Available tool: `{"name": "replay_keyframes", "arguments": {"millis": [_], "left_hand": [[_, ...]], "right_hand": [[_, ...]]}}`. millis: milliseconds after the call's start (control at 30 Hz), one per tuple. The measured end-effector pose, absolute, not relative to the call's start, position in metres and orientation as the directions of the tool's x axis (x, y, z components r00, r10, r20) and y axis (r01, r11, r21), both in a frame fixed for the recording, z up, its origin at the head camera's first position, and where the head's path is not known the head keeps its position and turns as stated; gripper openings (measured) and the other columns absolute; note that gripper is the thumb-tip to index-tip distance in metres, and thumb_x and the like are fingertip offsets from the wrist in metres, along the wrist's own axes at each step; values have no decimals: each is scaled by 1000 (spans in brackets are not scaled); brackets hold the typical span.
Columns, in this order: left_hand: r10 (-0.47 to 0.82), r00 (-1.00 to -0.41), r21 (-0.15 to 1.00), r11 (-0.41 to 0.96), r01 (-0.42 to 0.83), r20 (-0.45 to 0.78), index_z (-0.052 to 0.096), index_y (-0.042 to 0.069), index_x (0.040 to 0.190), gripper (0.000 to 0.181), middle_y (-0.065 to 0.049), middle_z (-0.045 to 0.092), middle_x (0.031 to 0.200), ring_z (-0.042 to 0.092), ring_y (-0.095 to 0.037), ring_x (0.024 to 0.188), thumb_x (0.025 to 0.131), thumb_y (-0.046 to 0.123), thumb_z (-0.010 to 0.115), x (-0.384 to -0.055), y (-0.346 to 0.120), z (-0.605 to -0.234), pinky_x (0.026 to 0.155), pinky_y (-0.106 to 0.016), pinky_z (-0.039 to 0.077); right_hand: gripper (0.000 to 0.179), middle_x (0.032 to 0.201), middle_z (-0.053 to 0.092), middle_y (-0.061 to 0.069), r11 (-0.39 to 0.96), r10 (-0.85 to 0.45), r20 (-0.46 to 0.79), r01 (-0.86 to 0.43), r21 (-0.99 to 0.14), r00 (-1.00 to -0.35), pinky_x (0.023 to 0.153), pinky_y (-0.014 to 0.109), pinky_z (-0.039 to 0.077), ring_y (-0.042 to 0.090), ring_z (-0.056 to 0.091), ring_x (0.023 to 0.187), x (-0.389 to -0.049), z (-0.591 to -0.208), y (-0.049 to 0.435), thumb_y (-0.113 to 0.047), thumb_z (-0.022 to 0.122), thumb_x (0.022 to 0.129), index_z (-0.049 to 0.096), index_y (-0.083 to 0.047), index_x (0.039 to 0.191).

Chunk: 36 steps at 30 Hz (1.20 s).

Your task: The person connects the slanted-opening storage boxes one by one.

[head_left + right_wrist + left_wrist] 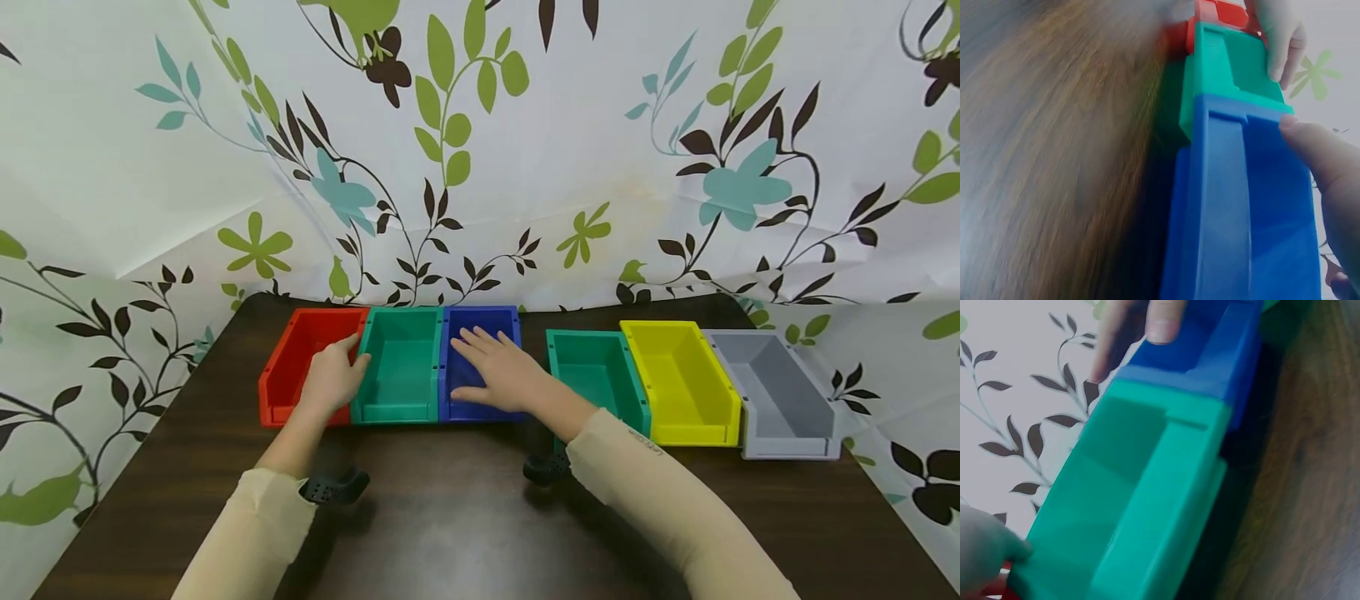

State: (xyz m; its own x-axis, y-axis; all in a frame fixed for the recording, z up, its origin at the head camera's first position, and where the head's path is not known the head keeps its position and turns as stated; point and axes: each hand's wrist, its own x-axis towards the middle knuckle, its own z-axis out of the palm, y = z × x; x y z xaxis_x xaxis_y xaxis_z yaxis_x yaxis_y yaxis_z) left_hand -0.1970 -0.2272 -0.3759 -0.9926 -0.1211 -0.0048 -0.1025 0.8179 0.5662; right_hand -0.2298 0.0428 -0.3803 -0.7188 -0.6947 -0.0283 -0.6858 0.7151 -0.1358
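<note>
My left hand [330, 379] reaches over the red bin [306, 335] at the border with a green bin [402, 362]. Its thumb and forefinger are extended toward the rims there; whether they press on them is hard to tell. Over the blue bin [480, 321] my right hand [506, 372] is spread with straight fingers. In the right wrist view its thumb [1310, 140] lies at the rim of the blue bin [1222, 187], next to the green bin [1254, 62]. These three bins stand side by side in a row, and nothing shows inside the green one.
To the right stand a second green bin [592, 371], partly behind my right forearm, a yellow bin [682, 383] and a grey bin [780, 392]. A gap separates them from the blue bin. The dark wooden table [442, 517] ends at a leaf-patterned cloth [525, 208].
</note>
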Motion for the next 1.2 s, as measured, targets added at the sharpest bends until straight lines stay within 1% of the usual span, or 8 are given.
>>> {"name": "replay_keyframes", "arguments": {"millis": [133,233,333,433,667,867,1033,1200], "left_hand": [[-142,-985,529,846,-69,99,40,-8,138,47,-32,38,142,42,-49,126,96,12,46,-195,-218,-383,99,-61,39],[-111,-969,493,870,12,220,47,-10,133,44,-33,36,143,37,-50,129,94,9,48,-196,-210,-387,100,-63,36],[-67,-945,471,877,97,320,52,-9,128,42,-31,40,142,38,-48,129,91,11,52,-196,-201,-390,101,-61,37],[-29,-934,476,865,155,357,54,-7,128,43,-29,42,141,39,-45,130,91,15,55,-195,-192,-391,103,-59,37],[-10,-961,578,801,159,277,51,-3,133,48,-23,43,144,40,-41,132,93,25,55,-194,-174,-393,105,-58,35],[4,-979,647,750,136,202,50,-3,133,50,-22,49,139,44,-37,131,95,29,53,-197,-163,-396,106,-53,37],[-14,-988,703,704,99,152,51,-2,133,54,-21,54,134,54,-36,121,93,33,56,-199,-155,-399,97,-51,46],[-35,-992,746,663,67,120,52,-2,133,57,-21,56,132,61,-35,112,89,34,61,-200,-147,-399,89,-49,52]], "right_hand": [[76,156,26,7,694,-708,26,-702,-157,-706,117,47,19,25,19,146,-228,-376,55,-59,48,90,31,-15,149],[71,154,31,10,685,-707,66,-705,-184,-704,116,47,23,27,24,144,-227,-375,65,-55,51,91,36,-13,146],[67,152,34,10,698,-684,82,-683,-215,-725,115,47,25,27,28,143,-227,-376,76,-52,52,92,40,-12,145],[64,152,35,9,724,-648,79,-644,-247,-758,114,47,26,27,30,142,-225,-375,87,-50,52,93,42,-13,143],[60,150,38,10,760,-568,111,-571,-311,-816,109,50,34,31,37,138,-217,-373,114,-45,55,92,45,-11,142],[60,148,41,11,772,-510,158,-531,-349,-845,106,51,38,32,42,133,-213,-370,136,-43,56,93,45,-9,141],[59,145,44,14,776,-470,169,-497,-388,-866,104,52,39,35,44,131,-213,-367,151,-39,59,92,46,-7,140],[59,142,46,20,833,-366,117,-381,-401,-923,102,56,39,39,45,128,-211,-361,165,-36,58,93,44,-4,140]]}}
